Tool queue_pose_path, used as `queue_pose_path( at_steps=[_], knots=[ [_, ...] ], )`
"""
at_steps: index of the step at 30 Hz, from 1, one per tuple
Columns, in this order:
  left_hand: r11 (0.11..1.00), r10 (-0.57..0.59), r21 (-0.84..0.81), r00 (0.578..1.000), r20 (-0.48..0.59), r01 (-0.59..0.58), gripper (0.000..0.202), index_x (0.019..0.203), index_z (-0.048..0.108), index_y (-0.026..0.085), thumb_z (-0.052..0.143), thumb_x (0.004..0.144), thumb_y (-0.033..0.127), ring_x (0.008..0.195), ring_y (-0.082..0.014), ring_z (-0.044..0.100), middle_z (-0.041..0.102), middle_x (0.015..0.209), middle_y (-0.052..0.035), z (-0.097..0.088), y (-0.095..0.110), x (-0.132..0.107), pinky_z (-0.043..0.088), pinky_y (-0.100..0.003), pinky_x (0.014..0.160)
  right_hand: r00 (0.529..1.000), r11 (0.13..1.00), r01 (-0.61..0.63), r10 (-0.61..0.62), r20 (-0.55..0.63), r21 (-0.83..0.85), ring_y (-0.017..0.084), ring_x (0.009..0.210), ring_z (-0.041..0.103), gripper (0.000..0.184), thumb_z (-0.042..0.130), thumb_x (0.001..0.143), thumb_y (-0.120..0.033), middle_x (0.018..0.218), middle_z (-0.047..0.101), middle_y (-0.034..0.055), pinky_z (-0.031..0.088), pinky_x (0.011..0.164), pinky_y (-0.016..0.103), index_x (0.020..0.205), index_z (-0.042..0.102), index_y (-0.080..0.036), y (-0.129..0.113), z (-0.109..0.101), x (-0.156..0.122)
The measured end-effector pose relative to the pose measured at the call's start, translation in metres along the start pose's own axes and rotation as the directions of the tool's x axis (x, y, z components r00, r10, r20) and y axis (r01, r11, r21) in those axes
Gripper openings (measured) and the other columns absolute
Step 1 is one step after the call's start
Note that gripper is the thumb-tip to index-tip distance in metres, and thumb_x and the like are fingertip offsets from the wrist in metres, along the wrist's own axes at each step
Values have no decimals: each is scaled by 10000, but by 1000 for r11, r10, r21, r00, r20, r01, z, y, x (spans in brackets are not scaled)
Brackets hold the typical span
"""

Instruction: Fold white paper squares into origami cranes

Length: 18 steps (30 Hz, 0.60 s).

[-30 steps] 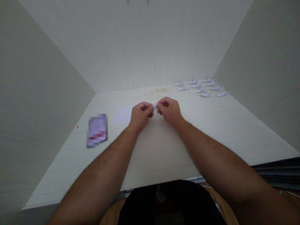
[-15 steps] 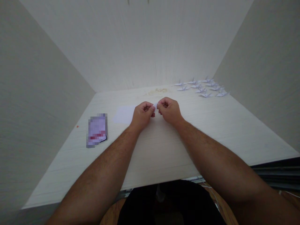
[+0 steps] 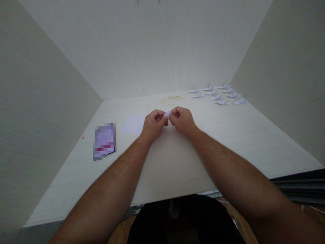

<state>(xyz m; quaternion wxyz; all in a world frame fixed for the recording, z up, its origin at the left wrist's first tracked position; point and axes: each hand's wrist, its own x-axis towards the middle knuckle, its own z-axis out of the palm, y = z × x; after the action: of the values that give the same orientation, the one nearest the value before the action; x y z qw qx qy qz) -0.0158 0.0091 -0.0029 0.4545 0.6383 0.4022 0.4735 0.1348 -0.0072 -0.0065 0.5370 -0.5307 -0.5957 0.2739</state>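
Note:
A small folded piece of white paper [image 3: 167,114] is pinched between my two hands above the middle of the table. My left hand [image 3: 155,123] grips its left side with thumb and curled fingers. On its right side, my right hand [image 3: 183,119] holds it the same way. Fingers cover most of the paper, so its folded shape cannot be made out. Just left of my left hand lies a flat white paper sheet [image 3: 133,124], partly hidden behind that hand.
Several white origami cranes [image 3: 220,95] stand in rows at the table's back right. A blurred-out rectangular object [image 3: 104,141] lies at the left, with a small orange bit [image 3: 83,137] beyond it. Panels rise behind the white table [image 3: 175,169] and on both sides.
More of the folded paper shows between my fingers now. My right hand has shifted very slightly, and both hands keep their pinch.

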Motion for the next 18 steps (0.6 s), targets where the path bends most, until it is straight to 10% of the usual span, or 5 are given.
queue_pose_path(
  at_steps=[18],
  knots=[
    [990,-78,-112,996,46,82,338,784,637,162,838,701,422,549,-121,641,682,626,-18,0,-6,1,536,-253,582,1000,999,-1,0,8,53,139,590,560,155,651,782,-325,601,608,-11,422,552,268,698,593,-209,-4,-3,-1]
  ],
)
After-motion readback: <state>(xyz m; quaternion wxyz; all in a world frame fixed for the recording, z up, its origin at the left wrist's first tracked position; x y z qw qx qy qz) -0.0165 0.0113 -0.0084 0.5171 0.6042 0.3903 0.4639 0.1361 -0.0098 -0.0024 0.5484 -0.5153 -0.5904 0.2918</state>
